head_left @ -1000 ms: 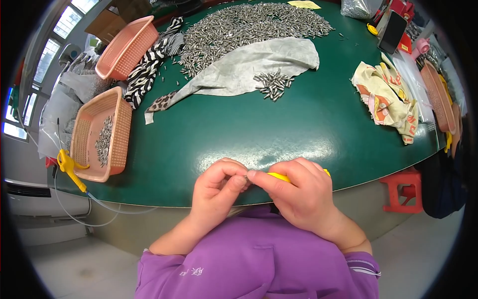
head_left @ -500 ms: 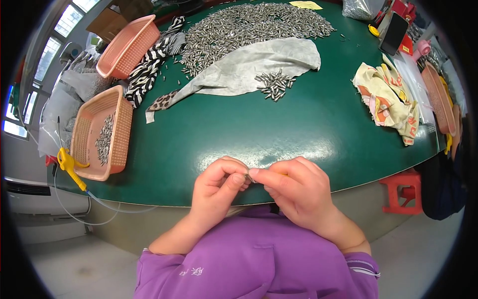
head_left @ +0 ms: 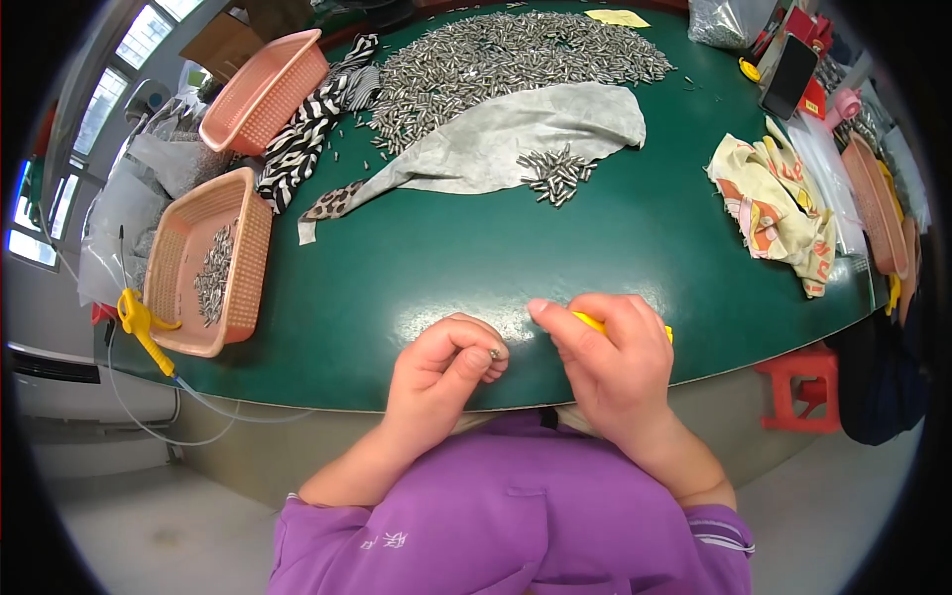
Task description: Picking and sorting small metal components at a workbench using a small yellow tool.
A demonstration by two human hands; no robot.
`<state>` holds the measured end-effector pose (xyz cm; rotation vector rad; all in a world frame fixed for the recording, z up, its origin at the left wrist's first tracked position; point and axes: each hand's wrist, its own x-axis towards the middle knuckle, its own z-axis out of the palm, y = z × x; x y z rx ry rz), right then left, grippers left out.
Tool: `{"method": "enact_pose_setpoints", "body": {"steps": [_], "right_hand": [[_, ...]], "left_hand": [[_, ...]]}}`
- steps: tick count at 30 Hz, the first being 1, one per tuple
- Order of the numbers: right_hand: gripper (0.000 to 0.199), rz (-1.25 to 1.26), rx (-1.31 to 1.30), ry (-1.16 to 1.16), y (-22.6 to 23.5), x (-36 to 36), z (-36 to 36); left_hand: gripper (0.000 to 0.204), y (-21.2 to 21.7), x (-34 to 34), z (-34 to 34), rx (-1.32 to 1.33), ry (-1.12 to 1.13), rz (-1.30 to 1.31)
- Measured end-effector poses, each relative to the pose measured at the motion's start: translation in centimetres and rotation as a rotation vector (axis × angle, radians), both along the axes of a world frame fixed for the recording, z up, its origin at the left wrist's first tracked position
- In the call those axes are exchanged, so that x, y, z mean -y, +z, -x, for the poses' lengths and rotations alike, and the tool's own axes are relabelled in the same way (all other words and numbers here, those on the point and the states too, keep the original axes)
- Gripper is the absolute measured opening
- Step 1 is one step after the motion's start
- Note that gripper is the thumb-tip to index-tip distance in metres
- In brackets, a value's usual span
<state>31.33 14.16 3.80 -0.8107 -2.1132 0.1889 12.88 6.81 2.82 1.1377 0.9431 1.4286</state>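
Observation:
My left hand (head_left: 431, 375) is above the near edge of the table, thumb and forefinger pinching a small metal part (head_left: 494, 353); only its end shows. A short way to the right, my right hand (head_left: 623, 362) is curled round a yellow object (head_left: 591, 322). Most of that object is hidden in the palm, so its kind cannot be made out. Farther off, a small heap of shiny metal pins (head_left: 555, 176) lies at the edge of a grey cloth (head_left: 516, 129). Behind the cloth spreads a large pile of similar pins (head_left: 496, 55).
At left, a pink basket (head_left: 253, 223) holds some pins, and a second pink basket (head_left: 268, 84) stands behind it. A yellow air blow gun (head_left: 144, 332) with a hose hangs near the left edge. On the right lie a patterned cloth (head_left: 773, 208) and a phone (head_left: 790, 77).
My right hand has moved away from the left, to the right, and more of the yellow object shows. My left hand keeps its pinch. The view has shifted slightly.

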Motion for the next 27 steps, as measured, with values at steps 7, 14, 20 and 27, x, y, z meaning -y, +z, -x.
{"method": "enact_pose_setpoints", "body": {"steps": [7, 14, 20, 27], "right_hand": [[0.044, 0.035, -0.033, -0.006, 0.3, -0.3, -0.2], [0.017, 0.085, 0.063, 0.002, 0.3, 0.2, 0.2], [0.019, 0.114, 0.157, 0.020, -0.2, -0.1, -0.4], [0.028, 0.143, 0.177, 0.057, -0.3, -0.1, -0.1]], "left_hand": [[0.012, -0.1, -0.2, 0.0, 0.095, 0.017, 0.009], [0.010, 1.2, 0.5, 2.0, 0.140, 0.084, -0.046], [0.011, 5.5, 0.4, 12.9, -0.855, 1.033, -0.128], [0.009, 6.6, -0.1, 17.6, -1.305, 1.054, -0.198]]}}
